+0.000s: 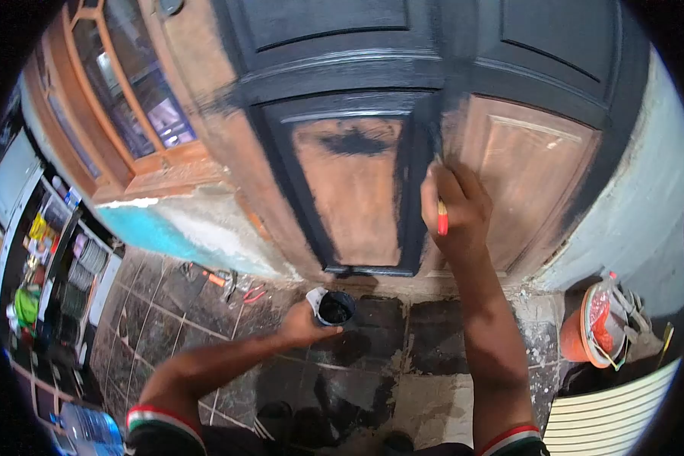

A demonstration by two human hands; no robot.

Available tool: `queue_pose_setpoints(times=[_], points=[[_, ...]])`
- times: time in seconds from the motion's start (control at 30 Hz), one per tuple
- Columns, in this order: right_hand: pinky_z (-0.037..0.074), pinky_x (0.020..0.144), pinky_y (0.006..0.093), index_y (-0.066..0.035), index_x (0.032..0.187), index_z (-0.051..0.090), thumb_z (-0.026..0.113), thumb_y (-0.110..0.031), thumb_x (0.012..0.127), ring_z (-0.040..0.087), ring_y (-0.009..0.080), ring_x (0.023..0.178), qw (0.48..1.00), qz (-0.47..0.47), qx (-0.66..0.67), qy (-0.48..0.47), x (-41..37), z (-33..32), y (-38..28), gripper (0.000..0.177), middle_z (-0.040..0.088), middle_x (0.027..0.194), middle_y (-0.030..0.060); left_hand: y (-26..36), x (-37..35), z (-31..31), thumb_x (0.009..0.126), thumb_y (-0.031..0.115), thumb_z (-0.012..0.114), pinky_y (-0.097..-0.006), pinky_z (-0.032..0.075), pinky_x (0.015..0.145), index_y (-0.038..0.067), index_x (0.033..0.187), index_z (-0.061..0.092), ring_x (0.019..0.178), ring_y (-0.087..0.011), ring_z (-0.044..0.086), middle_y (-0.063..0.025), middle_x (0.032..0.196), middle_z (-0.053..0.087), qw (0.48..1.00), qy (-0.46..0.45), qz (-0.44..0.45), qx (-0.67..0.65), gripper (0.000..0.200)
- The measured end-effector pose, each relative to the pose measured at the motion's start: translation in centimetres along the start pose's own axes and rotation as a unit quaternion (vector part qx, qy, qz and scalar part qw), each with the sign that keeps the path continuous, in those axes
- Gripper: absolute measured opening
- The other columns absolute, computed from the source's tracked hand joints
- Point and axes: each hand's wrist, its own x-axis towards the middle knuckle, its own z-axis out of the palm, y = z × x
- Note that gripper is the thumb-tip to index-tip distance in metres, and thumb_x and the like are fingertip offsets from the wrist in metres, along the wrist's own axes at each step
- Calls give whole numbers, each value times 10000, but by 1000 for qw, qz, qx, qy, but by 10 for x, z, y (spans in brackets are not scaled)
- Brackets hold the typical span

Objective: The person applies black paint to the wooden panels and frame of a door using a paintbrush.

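Observation:
My right hand [460, 199] is closed around a paintbrush [442, 219] whose red and yellow handle end sticks out below the fingers. Its bristles touch or nearly touch the dark upright between the two lower panels of the door [342, 64]. Dark paint covers the upper door and the frame of the lower left panel [347, 201], which is bare wood with a dark smear near its top. The lower right panel [532, 182] is bare wood. In my left hand [305, 325] is a small cup of dark paint [336, 308], held above the floor tiles.
Pliers and other tools [222, 281] lie on the floor by the wall. An orange bucket [581, 334] holding bags stands at the right, near a cream ribbed panel [612, 414]. At left are a loaded shelf [61, 258] and a water bottle [91, 425]. A wood-framed window [121, 91] adjoins the door.

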Motion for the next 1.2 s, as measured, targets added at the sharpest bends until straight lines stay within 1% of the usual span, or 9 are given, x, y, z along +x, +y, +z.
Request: queue_pose_setpoints(times=[0.07, 0.3, 0.4, 0.5, 0.7, 0.8, 0.9, 1.0, 1.2], points=[[603, 800, 427, -57, 1172, 716, 750, 2, 865, 742, 359, 928, 982, 50, 142, -111, -84, 21, 30, 314, 721, 1134, 155, 3, -6, -19, 803, 310, 981, -446, 533, 1060, 79, 1372, 576, 1216, -305, 687, -131, 1271, 709, 999, -42, -12, 29, 736], [572, 817, 557, -24, 913, 680, 674, -97, 892, 725, 462, 903, 811, 217, 102, -533, -258, 8, -26, 76, 690, 888, 213, -33, -18, -34, 777, 340, 991, -450, 539, 1054, 102, 1384, 584, 1237, -341, 693, -142, 1290, 718, 990, -100, 9, 102, 768], [578, 777, 524, -5, 889, 705, 698, -115, 914, 740, 430, 845, 818, 163, 136, -534, -241, 3, -27, 113, 675, 765, 214, -47, -13, -25, 777, 335, 989, -451, 541, 1059, 97, 1387, 589, 1244, -335, 698, -136, 1304, 724, 996, -78, -9, 47, 767], [572, 722, 482, 1, 943, 735, 758, -155, 930, 733, 404, 766, 807, 307, 176, -473, -127, 1, -61, 158, 705, 778, 226, -50, -6, -22, 784, 316, 985, -439, 536, 1073, 83, 1391, 591, 1249, -312, 698, -125, 1316, 727, 998, -62, -20, -1, 760], [573, 710, 427, 9, 1000, 739, 762, -169, 970, 746, 370, 742, 783, 301, 218, -498, -23, 18, -99, 182, 741, 840, 233, -99, 11, 3, 810, 303, 965, -419, 520, 1105, 75, 1427, 578, 1274, -299, 690, -135, 1340, 725, 993, -29, 23, -110, 763], [546, 695, 346, 24, 1034, 762, 811, -149, 978, 671, 150, 738, 829, 295, 182, -439, -43, 25, -117, 189, 759, 818, 117, -110, 17, 6, 815, 352, 947, -449, 507, 1130, 73, 1499, 537, 1331, -368, 665, -187, 1391, 705, 989, -42, 41, -135, 845], [590, 758, 365, 23, 1025, 782, 837, -132, 927, 786, 245, 806, 810, 358, 233, -402, -64, 17, -145, 192, 794, 901, 203, -116, 18, 7, 802, 394, 947, -460, 450, 1212, 25, 1588, 447, 1443, -382, 583, -231, 1498, 631, 990, -66, 29, -122, 1002], [594, 783, 356, 21, 1004, 795, 861, -114, 907, 788, 216, 837, 815, 350, 233, -398, -78, 17, -157, 179, 811, 918, 181, -110, 19, 6, 818, 316, 955, -442, 472, 1175, 38, 1502, 519, 1354, -342, 636, -193, 1421, 671, 991, -36, 57, -114, 857], [608, 808, 418, -13, 994, 805, 830, -190, 931, 790, 362, 865, 780, 315, 222, -492, -78, 18, -185, 190, 802, 946, 205, -85, 13, -4, 794, 308, 969, -446, 494, 1168, 37, 1492, 518, 1350, -345, 641, -205, 1420, 662, 985, -15, 97, -139, 874]])
